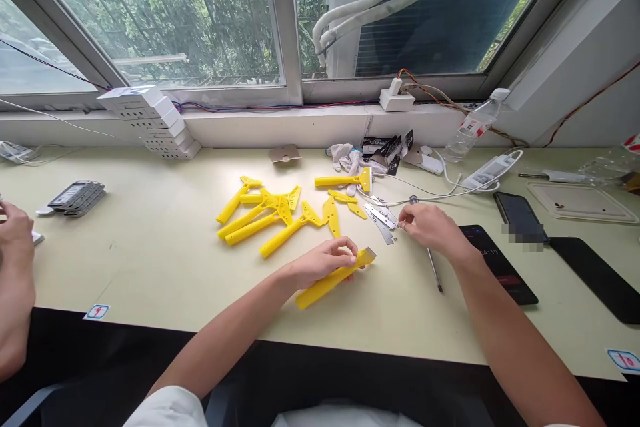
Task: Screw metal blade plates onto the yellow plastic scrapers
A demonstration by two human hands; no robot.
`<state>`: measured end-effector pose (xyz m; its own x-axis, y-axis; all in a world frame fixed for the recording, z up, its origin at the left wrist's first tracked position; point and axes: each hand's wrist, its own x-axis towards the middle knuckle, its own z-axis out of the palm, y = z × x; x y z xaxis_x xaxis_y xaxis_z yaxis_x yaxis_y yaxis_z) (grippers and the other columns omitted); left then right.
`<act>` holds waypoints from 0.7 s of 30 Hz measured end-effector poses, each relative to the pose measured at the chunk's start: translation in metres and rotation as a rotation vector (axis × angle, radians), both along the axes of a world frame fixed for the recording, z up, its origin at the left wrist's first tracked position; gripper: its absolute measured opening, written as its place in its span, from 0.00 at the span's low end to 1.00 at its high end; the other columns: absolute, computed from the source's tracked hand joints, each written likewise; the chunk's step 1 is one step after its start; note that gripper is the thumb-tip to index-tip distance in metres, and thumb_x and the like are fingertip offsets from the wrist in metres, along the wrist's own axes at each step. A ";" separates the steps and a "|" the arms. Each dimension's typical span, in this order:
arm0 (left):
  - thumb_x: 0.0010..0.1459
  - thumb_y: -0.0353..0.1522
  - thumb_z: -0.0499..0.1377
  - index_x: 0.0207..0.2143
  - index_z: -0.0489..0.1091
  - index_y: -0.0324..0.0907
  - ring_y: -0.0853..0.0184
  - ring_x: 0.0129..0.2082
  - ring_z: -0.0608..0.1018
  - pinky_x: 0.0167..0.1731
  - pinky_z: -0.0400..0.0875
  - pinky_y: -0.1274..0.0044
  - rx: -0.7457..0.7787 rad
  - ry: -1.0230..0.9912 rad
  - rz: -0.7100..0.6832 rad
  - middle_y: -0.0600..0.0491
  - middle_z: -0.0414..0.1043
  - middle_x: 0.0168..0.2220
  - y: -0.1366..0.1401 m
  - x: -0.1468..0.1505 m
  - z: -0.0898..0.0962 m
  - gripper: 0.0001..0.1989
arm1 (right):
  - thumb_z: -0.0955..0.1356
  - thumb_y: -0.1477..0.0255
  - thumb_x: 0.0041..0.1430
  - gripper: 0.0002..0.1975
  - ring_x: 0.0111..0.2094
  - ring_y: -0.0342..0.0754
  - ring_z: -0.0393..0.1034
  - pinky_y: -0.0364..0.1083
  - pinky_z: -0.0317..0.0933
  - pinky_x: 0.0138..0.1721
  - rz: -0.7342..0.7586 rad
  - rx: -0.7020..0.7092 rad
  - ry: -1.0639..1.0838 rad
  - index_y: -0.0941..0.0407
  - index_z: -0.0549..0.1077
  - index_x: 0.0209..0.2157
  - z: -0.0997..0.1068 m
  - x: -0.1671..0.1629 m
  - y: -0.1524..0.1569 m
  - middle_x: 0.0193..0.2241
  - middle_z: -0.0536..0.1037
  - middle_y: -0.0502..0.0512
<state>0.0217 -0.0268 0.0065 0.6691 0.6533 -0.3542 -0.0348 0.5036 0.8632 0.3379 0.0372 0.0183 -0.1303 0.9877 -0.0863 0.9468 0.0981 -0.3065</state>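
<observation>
My left hand (327, 261) is closed around a yellow scraper (323, 287), whose metal blade (369, 255) points up and to the right. My right hand (425, 230) pinches its fingertips together over the right end of a small pile of metal blades (381, 217). Whatever lies between those fingertips is too small to make out. Beneath the right wrist a screwdriver (434, 267) lies on the table. Left of the blades are loose yellow plates (331, 215). Several yellow scraper handles (270, 217) lie in a group farther left, and one scraper with a blade (345, 181) rests behind the plates.
On the right are a phone (500, 267) and another dark phone (520, 217). Behind my hands lie white gloves (345, 157), black packets (385, 152), a power strip (490, 172) and a plastic bottle (475, 127). White boxes (155, 123) stack by the window. Another person's arm (15, 280) enters at left.
</observation>
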 end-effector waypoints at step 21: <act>0.52 0.34 0.72 0.38 0.81 0.39 0.69 0.34 0.71 0.39 0.67 0.74 0.087 0.032 0.221 0.51 0.75 0.37 0.001 0.008 -0.005 0.11 | 0.61 0.63 0.75 0.11 0.41 0.52 0.74 0.49 0.59 0.37 0.077 0.122 0.145 0.52 0.72 0.42 0.000 -0.022 -0.013 0.47 0.80 0.58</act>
<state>0.0297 -0.0255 0.0017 0.4954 0.8118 -0.3089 -0.1075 0.4102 0.9056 0.3155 0.0244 0.0186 -0.2082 0.9763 0.0587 0.8817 0.2133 -0.4209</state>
